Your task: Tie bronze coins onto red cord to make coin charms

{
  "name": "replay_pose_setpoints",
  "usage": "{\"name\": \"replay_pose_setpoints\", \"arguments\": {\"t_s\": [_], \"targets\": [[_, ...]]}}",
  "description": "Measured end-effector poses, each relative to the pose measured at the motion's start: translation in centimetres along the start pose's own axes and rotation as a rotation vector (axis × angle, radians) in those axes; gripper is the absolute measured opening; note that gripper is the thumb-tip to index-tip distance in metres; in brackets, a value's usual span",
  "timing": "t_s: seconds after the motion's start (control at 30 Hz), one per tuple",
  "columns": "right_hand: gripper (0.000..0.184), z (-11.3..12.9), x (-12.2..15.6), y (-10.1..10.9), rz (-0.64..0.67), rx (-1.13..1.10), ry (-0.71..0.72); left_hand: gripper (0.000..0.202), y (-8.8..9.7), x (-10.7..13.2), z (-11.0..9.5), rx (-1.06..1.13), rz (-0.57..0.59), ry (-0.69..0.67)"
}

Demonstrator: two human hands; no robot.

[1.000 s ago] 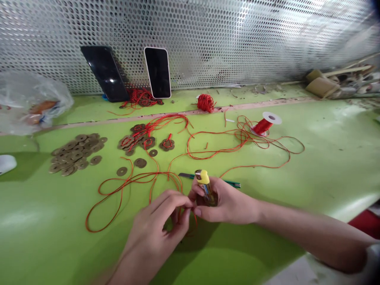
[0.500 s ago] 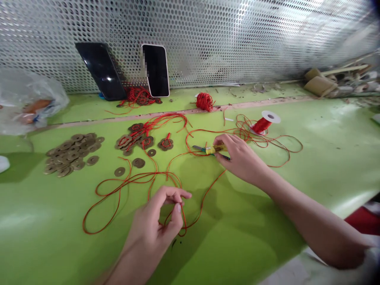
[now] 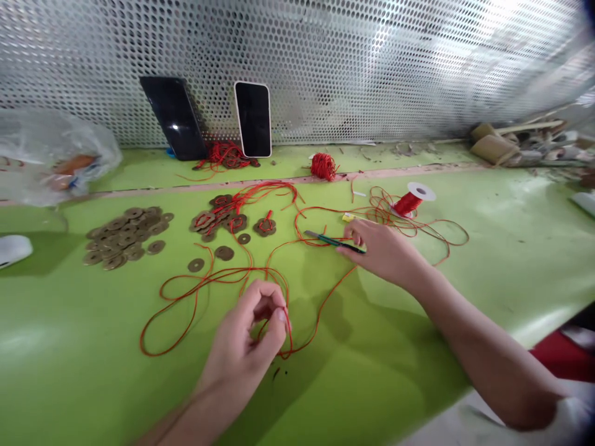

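My left hand (image 3: 251, 337) is closed near the front, thumb and index finger pinching a thin red cord (image 3: 289, 328) that loops down onto the table. At the right, my right hand (image 3: 379, 248) has its fingers curled, and a yellow lighter (image 3: 348, 217) pokes out beyond the index finger; most of it is hidden. Just below those fingers lies a slim cutter (image 3: 332, 240) with a grey blade and dark green handle. Flower-shaped coin knots (image 3: 264, 227) tied with red cord lie at the middle, beside a pile of bronze holed coins (image 3: 124, 238).
A cord spool (image 3: 411, 201) stands at the right, with loose loops around it. Against the perforated panel (image 3: 302, 80) lean a dark phone (image 3: 174, 118) and a white-edged phone (image 3: 254, 118). A red cord bundle (image 3: 323, 167) and a plastic bag (image 3: 60, 155) are farther back.
The yellow lighter has shifted up and right with my right hand, uncovering more of the cutter. My left fingers have curled in closer around the cord. The whole view has shifted slightly.
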State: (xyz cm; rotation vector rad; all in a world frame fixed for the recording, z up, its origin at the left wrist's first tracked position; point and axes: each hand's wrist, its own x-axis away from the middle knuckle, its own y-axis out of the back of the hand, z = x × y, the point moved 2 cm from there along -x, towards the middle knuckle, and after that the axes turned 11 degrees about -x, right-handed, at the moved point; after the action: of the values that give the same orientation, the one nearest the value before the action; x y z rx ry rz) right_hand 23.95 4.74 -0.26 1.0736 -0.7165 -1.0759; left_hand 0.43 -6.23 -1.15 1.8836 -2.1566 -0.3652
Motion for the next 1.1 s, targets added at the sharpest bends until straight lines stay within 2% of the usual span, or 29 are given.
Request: {"name": "replay_pose_setpoints", "arguments": {"t_s": [0.07,0.13,0.23,0.37,0.47,0.57,0.67,0.8,0.93,1.1], "targets": [[0.016,0.4,0.3,-0.2,0.105,0.007,-0.016,0.006,0.1,-0.1,0.0,-0.017,-0.033,-0.024],[0.013,0.6,0.4,0.0,0.142,0.026,-0.034,0.006,0.3,-0.3,-0.1,-0.019,-0.075,-0.042],[0.019,1.1,0.8,0.8,0.127,-0.006,-0.026,0.005,0.5,-0.4,-0.3,-0.022,-0.171,-0.072],[0.019,2.8,2.3,1.9,0.076,-0.222,0.008,0.005,0.7,-0.5,-0.4,-0.082,-0.281,-0.099],[0.023,4.4,3.7,2.0,0.204,-0.388,0.044,0.011,0.8,-0.5,-0.4,-0.132,-0.347,-0.135],[0.025,5.6,4.8,1.7,0.362,-0.473,0.063,0.015,1.0,-0.5,-0.4,-0.281,-0.398,-0.255],[0.026,6.0,5.3,1.6,0.430,-0.524,0.079,0.018,1.3,-0.6,-0.4,-0.479,-0.423,-0.407],[0.025,6.1,5.4,1.7,0.464,-0.569,0.087,0.014,1.4,-0.7,-0.2,-0.633,-0.404,-0.425],[0.024,6.2,5.3,1.7,0.491,-0.580,0.078,0.012,1.4,-0.6,-0.4,-0.732,-0.411,-0.526],[0.025,6.2,5.4,1.7,0.489,-0.564,0.079,0.011,1.4,-0.6,-0.3,-0.802,-0.405,-0.583]]}}
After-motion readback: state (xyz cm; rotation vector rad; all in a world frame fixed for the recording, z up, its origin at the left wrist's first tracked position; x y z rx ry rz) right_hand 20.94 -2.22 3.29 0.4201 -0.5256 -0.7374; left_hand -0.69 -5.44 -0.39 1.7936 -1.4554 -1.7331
